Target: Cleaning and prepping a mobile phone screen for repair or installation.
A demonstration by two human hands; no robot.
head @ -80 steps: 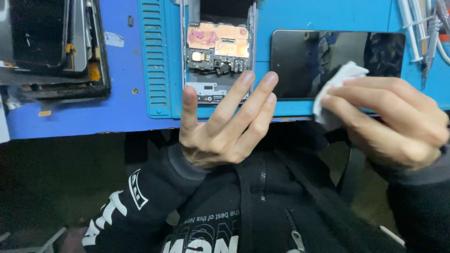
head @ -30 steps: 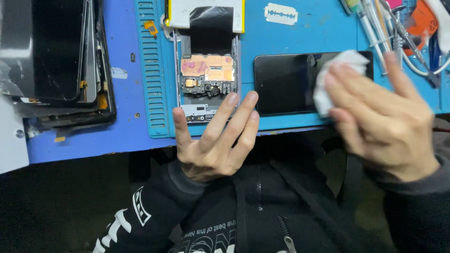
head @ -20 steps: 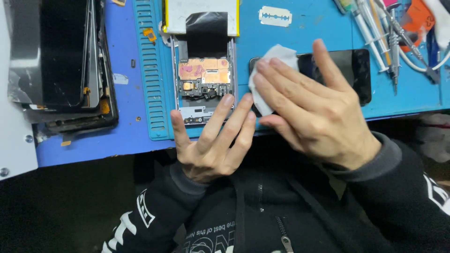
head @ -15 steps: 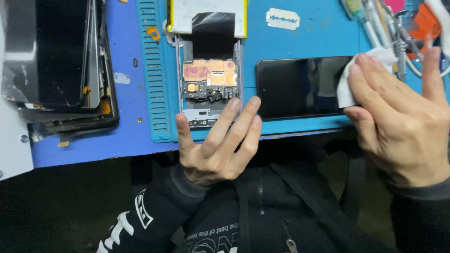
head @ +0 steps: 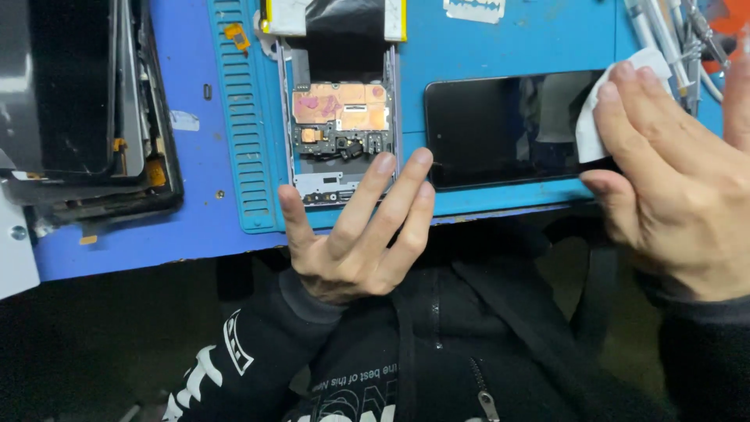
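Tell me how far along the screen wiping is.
Done: the black screen panel lies flat on the blue mat and looks glossy, with no obvious smears. In hand: the right hand presses a white wipe on its right end; the left hand rests open by the opened phone. Left: that covered end.

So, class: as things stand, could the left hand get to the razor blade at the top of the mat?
Probably yes. The left hand lies open and empty, and the razor blade sits uncovered on the blue mat; only the opened phone lies between, low enough to reach over.
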